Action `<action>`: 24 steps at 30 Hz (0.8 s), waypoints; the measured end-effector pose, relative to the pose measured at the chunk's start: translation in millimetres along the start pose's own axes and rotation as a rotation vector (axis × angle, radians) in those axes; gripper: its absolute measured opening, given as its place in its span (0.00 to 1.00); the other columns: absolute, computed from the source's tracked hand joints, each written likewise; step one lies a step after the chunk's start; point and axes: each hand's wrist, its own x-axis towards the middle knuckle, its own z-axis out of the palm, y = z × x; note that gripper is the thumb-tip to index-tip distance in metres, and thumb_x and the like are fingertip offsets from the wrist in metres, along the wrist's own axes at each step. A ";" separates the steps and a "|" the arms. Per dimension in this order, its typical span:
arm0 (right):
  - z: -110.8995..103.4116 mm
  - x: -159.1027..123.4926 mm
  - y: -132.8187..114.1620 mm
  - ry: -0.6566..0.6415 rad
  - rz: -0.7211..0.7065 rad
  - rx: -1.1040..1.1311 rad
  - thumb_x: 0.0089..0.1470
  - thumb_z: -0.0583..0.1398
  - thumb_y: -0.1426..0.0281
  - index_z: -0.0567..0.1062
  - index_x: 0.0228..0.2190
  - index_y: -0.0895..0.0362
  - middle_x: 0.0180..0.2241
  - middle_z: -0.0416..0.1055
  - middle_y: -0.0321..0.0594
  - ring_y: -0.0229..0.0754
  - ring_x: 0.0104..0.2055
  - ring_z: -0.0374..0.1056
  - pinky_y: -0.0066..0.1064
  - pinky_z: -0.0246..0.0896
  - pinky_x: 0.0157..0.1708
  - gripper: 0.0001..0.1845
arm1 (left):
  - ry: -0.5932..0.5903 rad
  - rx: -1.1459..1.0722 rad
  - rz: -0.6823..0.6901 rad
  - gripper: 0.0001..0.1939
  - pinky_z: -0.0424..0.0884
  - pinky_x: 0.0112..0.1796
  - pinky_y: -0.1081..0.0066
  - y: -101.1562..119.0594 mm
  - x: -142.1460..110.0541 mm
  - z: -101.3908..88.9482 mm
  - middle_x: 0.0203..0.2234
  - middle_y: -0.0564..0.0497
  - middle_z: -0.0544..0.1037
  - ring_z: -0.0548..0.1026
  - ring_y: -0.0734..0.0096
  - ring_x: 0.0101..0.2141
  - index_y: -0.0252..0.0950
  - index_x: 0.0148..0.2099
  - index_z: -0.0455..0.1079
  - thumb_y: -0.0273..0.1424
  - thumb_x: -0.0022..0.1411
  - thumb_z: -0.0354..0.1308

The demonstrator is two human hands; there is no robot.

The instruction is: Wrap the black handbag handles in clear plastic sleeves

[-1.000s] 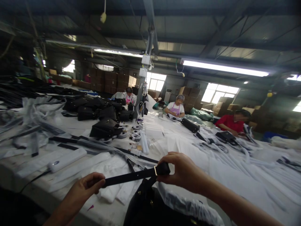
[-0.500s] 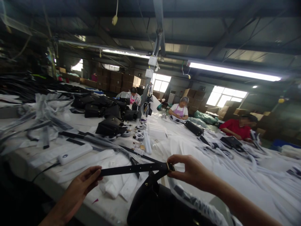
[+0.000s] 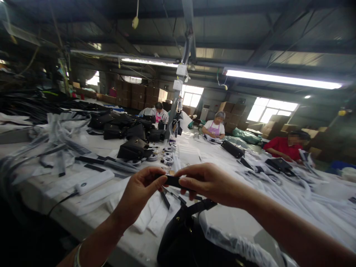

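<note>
Between my two hands a short stretch of a black strap [image 3: 172,181] shows. My left hand [image 3: 144,187] pinches it between thumb and fingers at the left. Close by on the right, my right hand [image 3: 204,181] grips the same strap, its thumb lying along the front. My fingers hide the buckle. Below my hands, at the table's near edge, sits a black handbag [image 3: 180,237] with small gold-coloured studs. Clear plastic wrap [image 3: 236,237] covers something long beside the bag, seemingly its handle.
A white power strip [image 3: 96,181] with a black cord lies to the left on the white table. Several black bags [image 3: 133,148] are piled beyond it, near coiled bundles [image 3: 168,160]. White wrapping sheets spread rightward. Co-workers sit across the table, one in a red top [image 3: 280,148].
My hands have come together along the strap: the left moved right and up, the right moved slightly left and up. The strap's long free stretch and gold buckle are now covered.
</note>
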 end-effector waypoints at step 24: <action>-3.5 -74.5 93.6 0.238 0.169 -0.210 0.45 0.69 0.65 0.78 0.45 0.50 0.39 0.79 0.36 0.46 0.40 0.73 0.32 0.63 0.41 0.22 | -0.380 0.539 0.220 0.12 0.70 0.41 0.71 -82.6 -12.9 84.4 0.37 0.51 0.81 0.78 0.64 0.39 0.40 0.43 0.77 0.26 0.55 0.65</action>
